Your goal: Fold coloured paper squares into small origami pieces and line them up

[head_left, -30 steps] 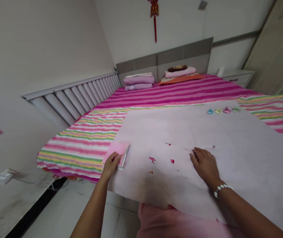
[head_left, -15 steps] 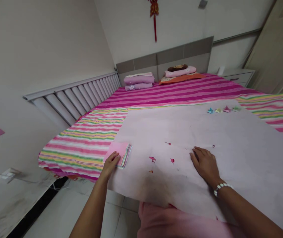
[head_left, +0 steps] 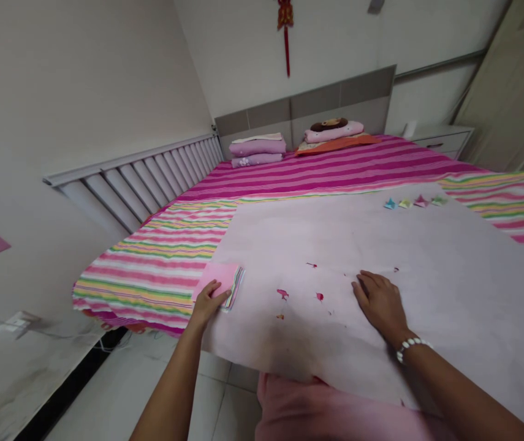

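My left hand (head_left: 208,304) rests on a stack of coloured paper sheets (head_left: 219,274), pink on top, at the near left of a pale board (head_left: 280,233). Its fingers lie on the pink sheet, and the thumb stretches apart to the stack's right edge. Palm down on the board at the right, my right hand (head_left: 380,304) is relaxed and holds nothing; a beaded bracelet circles that wrist. Between the hands, small red marks (head_left: 319,296) show on the board. Folded paper pieces (head_left: 421,201) in blue, yellow, pink and green stand in a row near the far right corner.
Beneath the board is a bed with a striped sheet (head_left: 160,257). Folded bedding (head_left: 258,147) and a pillow pile (head_left: 334,131) lie by the headboard (head_left: 268,116). A white radiator (head_left: 137,177) runs along the left wall, and a nightstand (head_left: 448,139) stands far right.
My left thumb has spread farther from the fingers, toward the paper stack's right edge. My right hand stays in nearly the same place.
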Available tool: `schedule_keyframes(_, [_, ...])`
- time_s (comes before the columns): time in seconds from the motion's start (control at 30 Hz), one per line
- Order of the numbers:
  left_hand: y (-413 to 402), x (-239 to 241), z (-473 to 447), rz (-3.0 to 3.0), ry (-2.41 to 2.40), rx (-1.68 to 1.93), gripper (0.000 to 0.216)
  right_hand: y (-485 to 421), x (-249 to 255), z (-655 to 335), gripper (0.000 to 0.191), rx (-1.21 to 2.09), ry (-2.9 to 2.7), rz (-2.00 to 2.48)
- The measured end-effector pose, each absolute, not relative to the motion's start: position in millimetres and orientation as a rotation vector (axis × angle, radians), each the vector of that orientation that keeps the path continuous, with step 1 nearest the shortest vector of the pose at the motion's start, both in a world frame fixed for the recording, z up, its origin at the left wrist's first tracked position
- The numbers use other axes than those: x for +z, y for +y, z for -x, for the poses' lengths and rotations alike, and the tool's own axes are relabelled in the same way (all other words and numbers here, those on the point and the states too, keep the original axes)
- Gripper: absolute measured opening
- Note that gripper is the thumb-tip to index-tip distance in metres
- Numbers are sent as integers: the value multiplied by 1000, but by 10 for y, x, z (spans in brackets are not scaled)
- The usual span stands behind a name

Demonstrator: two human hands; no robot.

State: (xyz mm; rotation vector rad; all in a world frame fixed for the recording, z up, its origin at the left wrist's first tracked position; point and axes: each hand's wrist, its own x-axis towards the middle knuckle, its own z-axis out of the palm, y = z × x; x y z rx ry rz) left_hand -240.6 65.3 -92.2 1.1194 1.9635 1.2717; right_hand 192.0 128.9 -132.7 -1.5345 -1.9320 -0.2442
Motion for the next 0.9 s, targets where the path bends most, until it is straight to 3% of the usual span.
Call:
schedule_keyframes(0.47, [641, -892, 2419, -1083, 1918, 1287, 46, 1287, -1322, -1922, 35, -256, -1928, 1507])
schedule_keyframes(0.9, [637, -884, 2399, -1164, 1960, 1245, 53, 1293, -1337, -1928, 35, -245, -1931, 1505])
